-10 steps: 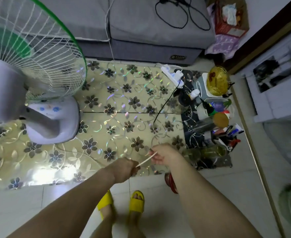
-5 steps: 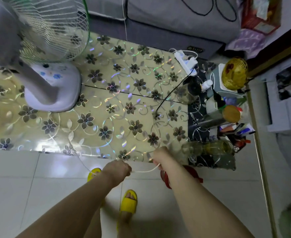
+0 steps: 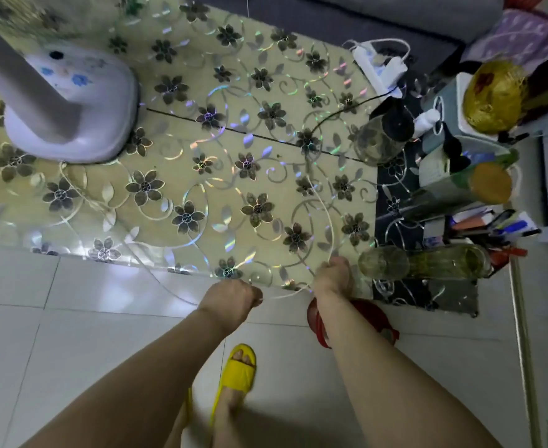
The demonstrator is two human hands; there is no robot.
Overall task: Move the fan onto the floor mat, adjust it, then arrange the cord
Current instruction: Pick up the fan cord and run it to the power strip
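Nearest: a foot in a yellow slipper (image 3: 238, 370) on the white floor tiles (image 3: 72, 318), w/ a red slipper (image 3: 360, 321) to its right, partly behind the right forearm. Both arms reach fwd to the near edge of the mat (image 3: 201, 176). Left hand (image 3: 232, 294) is clenched on the thin white cord (image 3: 290, 293); right hand (image 3: 332, 274) is pinched round the same cord just right of it. A short slack run of cord hangs btwn the two hands. From the left hand it trails left over the tile and onto the mat toward the fan; from the right hand it loops up over the mat, far end not traceable.

Mat: shiny, beige, flower print, a thin dark seam across the middle. Fan base (image 3: 72, 101) stands on its far-left part, pole rising out of shot, top of fan blurred.

Right side: bottles and jars (image 3: 427, 260), pens, a small yellow fan (image 3: 494, 95). Far right of mat: white power strip (image 3: 381, 67) w/ a black cable (image 3: 337, 113) running onto the mat. Grey sofa (image 3: 395, 11) along the far edge.
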